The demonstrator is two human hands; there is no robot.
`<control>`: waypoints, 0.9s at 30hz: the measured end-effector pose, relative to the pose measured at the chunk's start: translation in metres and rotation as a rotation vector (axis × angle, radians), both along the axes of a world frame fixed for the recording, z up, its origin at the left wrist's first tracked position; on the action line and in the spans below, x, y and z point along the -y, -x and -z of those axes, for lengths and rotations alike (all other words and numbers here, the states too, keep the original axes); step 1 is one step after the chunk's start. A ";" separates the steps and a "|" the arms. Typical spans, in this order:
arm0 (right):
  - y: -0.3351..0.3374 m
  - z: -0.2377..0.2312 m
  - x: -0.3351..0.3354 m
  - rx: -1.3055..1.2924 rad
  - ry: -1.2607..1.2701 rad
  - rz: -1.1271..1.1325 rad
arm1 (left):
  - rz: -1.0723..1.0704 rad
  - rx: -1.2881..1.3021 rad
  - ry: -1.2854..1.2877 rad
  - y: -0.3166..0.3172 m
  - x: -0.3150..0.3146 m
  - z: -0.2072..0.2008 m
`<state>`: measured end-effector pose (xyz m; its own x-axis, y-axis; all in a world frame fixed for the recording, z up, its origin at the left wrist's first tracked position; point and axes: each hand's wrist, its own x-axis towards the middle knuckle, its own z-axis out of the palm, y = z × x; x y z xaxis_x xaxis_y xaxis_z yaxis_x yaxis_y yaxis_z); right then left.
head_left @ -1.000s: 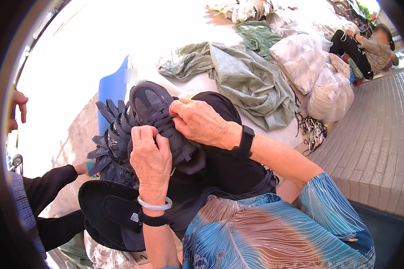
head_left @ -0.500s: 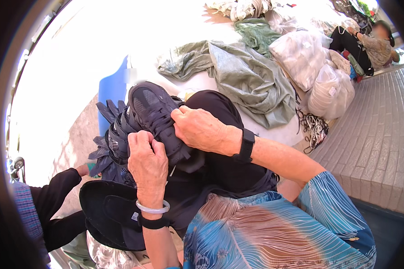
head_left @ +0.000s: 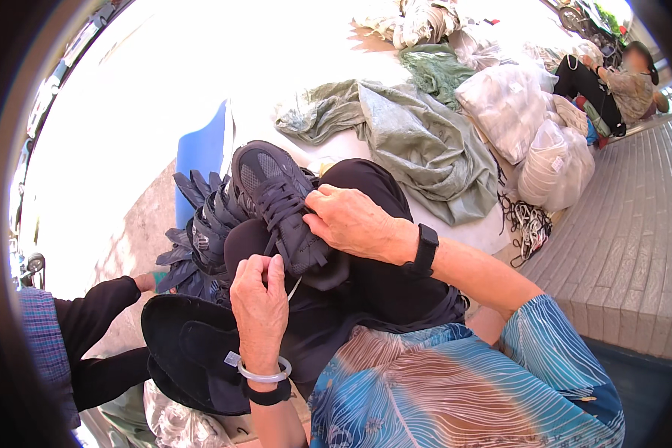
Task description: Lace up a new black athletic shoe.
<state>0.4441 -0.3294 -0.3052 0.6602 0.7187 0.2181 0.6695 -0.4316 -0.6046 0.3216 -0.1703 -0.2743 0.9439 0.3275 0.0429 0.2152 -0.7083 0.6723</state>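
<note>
A dark grey and black lace-up shoe (head_left: 282, 196) with mesh on its toe rests on my lap, toe pointing away from me. My left hand (head_left: 260, 302) is closed in a pinch on a dark shoelace (head_left: 272, 240) by the near left side of the shoe. Against the right edge of the lacing, my right hand (head_left: 358, 224) has its fingers pressed together; what lies between them is hidden. A thin whitish strip (head_left: 294, 288) shows just beside my left fingertips. Several more dark shoe pieces (head_left: 209, 224) are bunched left of my knee.
A black wide-brimmed hat-like item (head_left: 190, 347) lies by my left forearm. Ahead are a grey-green tarp (head_left: 418, 149), white plastic bags (head_left: 552, 164) and a bundle of cords (head_left: 532, 228). Another person's dark sleeve (head_left: 101, 302) reaches in from the left; someone sits at the far right.
My left hand has drawn back toward me from the lacing, with a lace now visible at its fingertips. My right hand stays at the shoe's right side. The whole view has shifted slightly.
</note>
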 end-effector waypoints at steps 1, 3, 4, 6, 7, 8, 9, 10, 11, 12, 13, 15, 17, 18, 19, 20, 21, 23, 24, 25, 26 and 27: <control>0.001 0.000 0.000 0.001 0.000 -0.002 | -0.002 0.001 0.000 0.005 0.002 -0.001; 0.004 -0.001 0.000 0.031 0.047 -0.016 | 0.039 -0.031 0.161 0.013 0.009 -0.003; 0.004 0.001 -0.001 0.030 0.047 -0.019 | 0.098 -0.049 0.209 0.018 0.013 -0.003; 0.004 0.003 -0.004 0.066 0.026 -0.009 | 0.146 -0.037 0.298 0.020 0.029 -0.004; 0.003 0.003 -0.003 0.066 0.026 -0.013 | 0.155 -0.037 0.306 0.019 0.035 -0.002; 0.002 0.003 -0.002 0.070 0.019 -0.024 | 0.166 -0.062 0.341 0.017 0.038 -0.003; 0.002 0.003 -0.001 0.074 0.012 -0.035 | 0.162 -0.062 0.342 0.017 0.038 -0.004; 0.003 0.003 0.001 0.073 0.013 -0.032 | 0.159 -0.067 0.392 0.016 0.037 -0.007; 0.003 0.003 0.003 0.021 -0.030 0.019 | 0.157 -0.072 0.442 0.015 0.036 -0.010; 0.004 0.002 0.005 -0.030 -0.073 0.071 | 0.154 -0.110 0.507 0.017 0.032 -0.016; 0.007 -0.001 0.007 -0.035 -0.072 0.071 | 0.146 -0.152 0.530 0.020 0.027 -0.022; 0.013 -0.012 0.018 -0.073 -0.196 0.007 | 0.163 -0.144 0.535 0.027 0.022 -0.033; 0.027 -0.022 0.030 -0.104 -0.232 -0.140 | 0.216 -0.157 0.584 0.032 0.026 -0.049; 0.036 -0.030 0.031 0.006 -0.192 -0.183 | 0.274 -0.171 0.633 0.034 0.031 -0.052; 0.042 -0.035 0.032 0.121 -0.152 -0.227 | 0.348 -0.115 0.629 0.031 0.038 -0.049; 0.048 -0.031 0.032 0.121 -0.132 -0.250 | 0.373 -0.106 0.636 0.030 0.046 -0.043; 0.051 -0.027 0.032 0.121 -0.112 -0.272 | 0.398 -0.098 0.643 0.029 0.053 -0.039; 0.043 -0.029 0.037 0.128 -0.126 -0.273 | 0.406 -0.120 0.616 0.033 0.055 -0.044; 0.037 -0.035 0.044 0.025 -0.128 -0.248 | 0.270 -0.136 0.763 0.035 0.054 -0.050; 0.034 -0.041 0.049 -0.081 -0.133 -0.221 | 0.128 -0.156 0.907 0.039 0.051 -0.055; 0.032 -0.049 0.050 -0.226 -0.249 -0.134 | 0.110 -0.108 0.852 0.042 0.037 -0.054; 0.030 -0.067 0.058 -0.506 -0.281 -0.082 | 0.028 -0.064 0.901 0.048 0.023 -0.055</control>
<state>0.4144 -0.3875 -0.2381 0.6766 0.7321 0.0797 0.2920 -0.1673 -0.9417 0.2732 -0.1932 -0.2189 0.9437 0.1887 -0.2718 0.2620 0.0755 0.9621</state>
